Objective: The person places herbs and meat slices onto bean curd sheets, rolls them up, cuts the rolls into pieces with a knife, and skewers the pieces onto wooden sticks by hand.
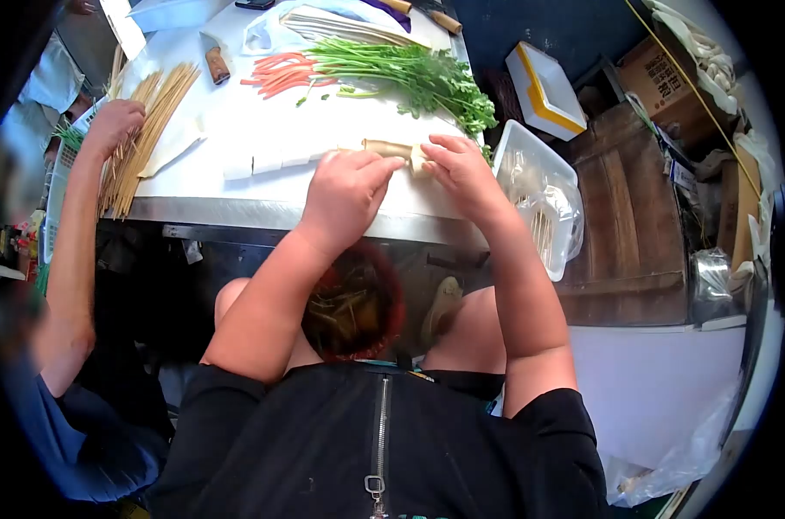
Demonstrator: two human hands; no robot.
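Observation:
Both hands meet over the near edge of the white table (237, 130). My right hand (460, 173) is closed in a pinch on a small pale, folded-looking piece (417, 162) whose kind I cannot make out. Close beside it, my left hand (351, 190) is closed, thumb and forefinger pressed together near that piece; what it holds, if anything, is hidden. A tan, handle-like cylinder (385, 148) lies just beyond the fingers. Left of my left hand stretches a flat white strip (284, 162). Further back are green leafy stalks (392, 73) and orange-red sticks (287, 74).
At left, another person's hand (115, 125) rests on long wooden skewers (154, 121). A cleaver-like tool with a brown handle (217, 66) lies behind. A white bin (539, 160) with plastic bags stands right of the table. A red-rimmed bucket (397, 298) sits below, between my knees.

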